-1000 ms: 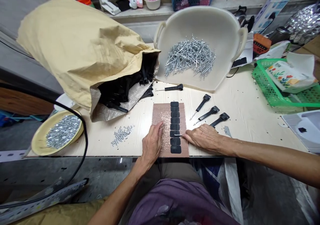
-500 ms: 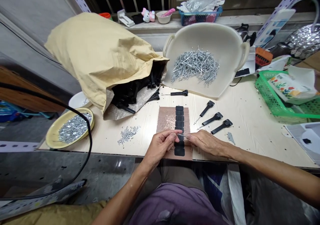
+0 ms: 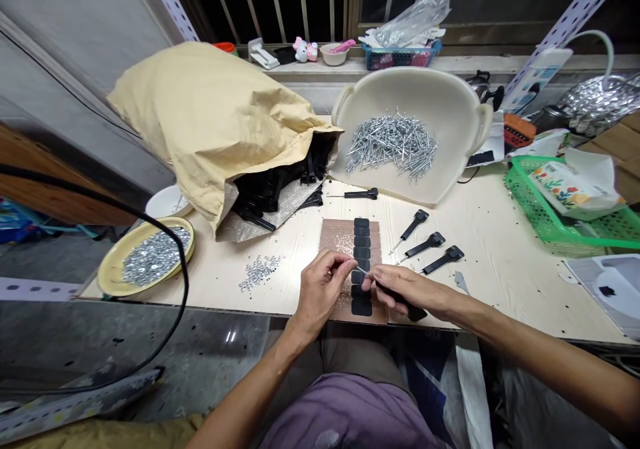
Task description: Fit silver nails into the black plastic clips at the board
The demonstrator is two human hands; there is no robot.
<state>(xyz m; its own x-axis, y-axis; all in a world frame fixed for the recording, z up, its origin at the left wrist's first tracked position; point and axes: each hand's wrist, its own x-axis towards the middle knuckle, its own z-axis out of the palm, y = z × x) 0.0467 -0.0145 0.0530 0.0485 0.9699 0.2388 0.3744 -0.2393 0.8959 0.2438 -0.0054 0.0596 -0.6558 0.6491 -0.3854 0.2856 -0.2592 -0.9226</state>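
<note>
right hand (image 3: 409,286) curled round a black handle (image 3: 417,313), left fingertips (image 3: 353,262) pinching the metal pin (image 3: 363,271), brown board (image 3: 334,232) just below

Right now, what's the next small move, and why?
Probably ease the left hand slightly off the metal rod while the right hand holds the black handle steady. The rod's tip runs to the left hand's pinched fingers, which hide its end, so I can't tell whether anything sits on it.
</note>
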